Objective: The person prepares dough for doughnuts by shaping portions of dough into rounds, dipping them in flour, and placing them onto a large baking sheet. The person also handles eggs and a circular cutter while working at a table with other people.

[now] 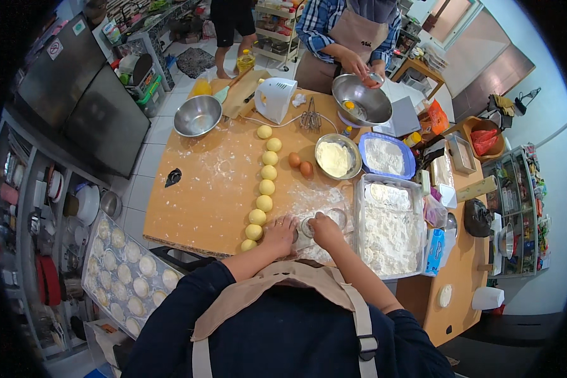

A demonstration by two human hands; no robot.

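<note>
A: What are the hands doing, nearest first?

B: The left hand (281, 230) lies on the floured counter (201, 201), its fingers (287, 222) spread almost flat, touching the counter just beside a small clear ring cutter (307, 227). The right hand (325, 228) sits at the cutter's 3 o'clock; its fingers (319, 218) curl around the rim, closed on it.

A: And the cutter itself?

B: It stands on the flour patch between the two hands. Whether dough lies under it, I cannot tell.

A: What is around them?

B: At 9 o'clock from the left hand a row of yellow dough balls (264, 187) runs away toward 12 o'clock. At 3 o'clock from the right hand sits a clear tub of flour (389, 228). Further off at 12 o'clock lie two brown eggs (300, 164), beside a metal bowl of pale dough (337, 157) and a blue tray of flour (384, 155).

A: Farthest out?

B: A white mixer (274, 99), an empty steel bowl (198, 116), and another person's hands over a tilted steel bowl (361, 101).
</note>
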